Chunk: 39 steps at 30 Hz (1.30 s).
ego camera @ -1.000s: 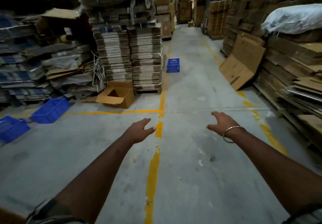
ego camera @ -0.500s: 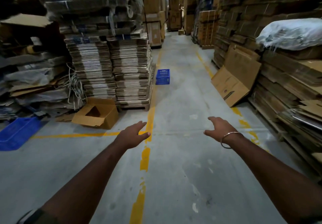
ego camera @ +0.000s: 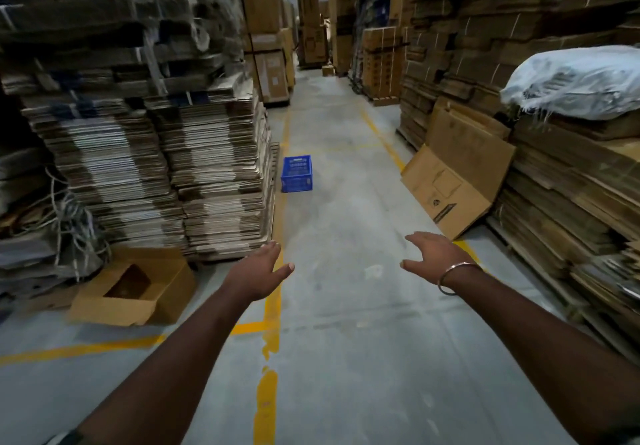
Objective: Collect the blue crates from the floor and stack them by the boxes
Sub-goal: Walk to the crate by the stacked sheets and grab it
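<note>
A blue crate (ego camera: 296, 173) stands upright on the concrete floor down the aisle, beside the tall stack of flattened cartons (ego camera: 194, 174). Both my arms reach out ahead at about waist height. My left hand (ego camera: 258, 271) is empty, fingers straight and pointing forward. My right hand (ego camera: 433, 257), with a metal bangle on the wrist, is also empty, its fingers spread and relaxed. The crate lies well beyond both hands, roughly between them and slightly to the left.
An open cardboard box (ego camera: 135, 288) sits on the floor at the left. Flat cartons (ego camera: 457, 181) lean against the right-hand stacks. A white wrapped bundle (ego camera: 575, 81) lies on top at right. Yellow floor lines (ego camera: 272, 309) run along the aisle between high carton stacks.
The view has advanced down the aisle: the far crate looks nearer, and the two blue crates at the left have dropped out of sight. Both hands stay empty and outstretched.
</note>
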Available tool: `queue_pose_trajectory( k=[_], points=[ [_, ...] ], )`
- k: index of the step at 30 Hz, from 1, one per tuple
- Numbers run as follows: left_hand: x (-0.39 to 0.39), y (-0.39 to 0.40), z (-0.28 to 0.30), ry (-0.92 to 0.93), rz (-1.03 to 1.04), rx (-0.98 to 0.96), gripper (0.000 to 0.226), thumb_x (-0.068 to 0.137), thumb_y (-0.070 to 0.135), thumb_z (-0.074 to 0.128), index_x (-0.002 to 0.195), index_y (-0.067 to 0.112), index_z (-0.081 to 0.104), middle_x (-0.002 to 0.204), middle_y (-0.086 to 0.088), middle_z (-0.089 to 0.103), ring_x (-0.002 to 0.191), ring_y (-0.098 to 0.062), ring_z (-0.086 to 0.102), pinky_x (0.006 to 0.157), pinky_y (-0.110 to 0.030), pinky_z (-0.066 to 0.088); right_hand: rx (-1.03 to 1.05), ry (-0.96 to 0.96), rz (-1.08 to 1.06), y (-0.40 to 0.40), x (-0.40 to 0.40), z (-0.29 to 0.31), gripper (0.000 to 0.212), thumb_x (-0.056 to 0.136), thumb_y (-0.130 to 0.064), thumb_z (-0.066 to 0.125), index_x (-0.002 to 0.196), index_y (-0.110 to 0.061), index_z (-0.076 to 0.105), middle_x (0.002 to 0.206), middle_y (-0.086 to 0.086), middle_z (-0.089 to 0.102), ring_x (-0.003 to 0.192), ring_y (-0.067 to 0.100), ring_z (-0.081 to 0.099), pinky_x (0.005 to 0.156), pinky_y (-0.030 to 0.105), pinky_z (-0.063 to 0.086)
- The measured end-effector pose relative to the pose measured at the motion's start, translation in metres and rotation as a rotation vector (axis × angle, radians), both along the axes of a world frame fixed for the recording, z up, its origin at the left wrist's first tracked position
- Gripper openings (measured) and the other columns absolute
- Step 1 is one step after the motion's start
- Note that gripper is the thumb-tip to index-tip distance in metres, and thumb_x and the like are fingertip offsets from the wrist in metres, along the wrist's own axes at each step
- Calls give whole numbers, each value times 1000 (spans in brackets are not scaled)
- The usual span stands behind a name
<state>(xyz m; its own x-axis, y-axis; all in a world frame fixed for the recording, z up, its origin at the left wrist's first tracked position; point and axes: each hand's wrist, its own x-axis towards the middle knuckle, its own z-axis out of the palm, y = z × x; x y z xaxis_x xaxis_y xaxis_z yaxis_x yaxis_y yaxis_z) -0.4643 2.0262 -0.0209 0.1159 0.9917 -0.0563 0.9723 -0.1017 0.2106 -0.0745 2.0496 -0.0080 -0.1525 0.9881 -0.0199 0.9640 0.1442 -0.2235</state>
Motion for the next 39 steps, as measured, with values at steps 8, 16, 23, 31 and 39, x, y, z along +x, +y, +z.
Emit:
queue_pose_trajectory(
  k=[8, 16, 23, 31, 39],
  points=[
    [38, 212, -27, 0, -23, 28, 82, 97, 69, 32, 160, 18, 24, 168, -5, 24, 153, -21, 27, 120, -40, 31, 2, 61, -43, 211, 41, -22, 80, 80, -60, 59, 148, -23, 37, 154, 1, 38, 140, 23, 35, 112, 41, 33],
    [69, 426, -27, -22, 46, -70, 86, 95, 72, 31, 159, 14, 26, 167, -8, 26, 151, -24, 32, 118, -38, 31, -23, 131, -10, 442, 62, -30, 78, 80, -58, 60, 147, -24, 38, 151, 1, 42, 136, 24, 41, 109, 41, 38],
    [56, 595, -41, -75, 121, -70, 89, 82, 85, 25, 138, 18, 44, 142, -12, 55, 126, -33, 55, 101, -41, 46, -48, 124, 27, 620, 57, -38, 77, 79, -58, 61, 145, -24, 40, 149, 1, 44, 135, 24, 42, 108, 42, 39],
    [35, 838, -66, -133, 172, -148, 81, 93, 75, 36, 147, 14, 37, 159, -14, 35, 139, -31, 46, 109, -43, 40, -71, 80, 58, 891, 39, -53, 78, 78, -57, 59, 145, -22, 39, 149, 3, 44, 135, 24, 42, 109, 42, 39],
    [33, 1059, -52, -225, 195, -98, 77, 101, 55, 47, 160, 10, 26, 167, -13, 23, 154, -25, 27, 121, -37, 24, -70, 111, 59, 1112, 21, -51, 74, 81, -50, 64, 145, -20, 41, 147, 7, 46, 133, 26, 44, 108, 40, 39]
  ],
)
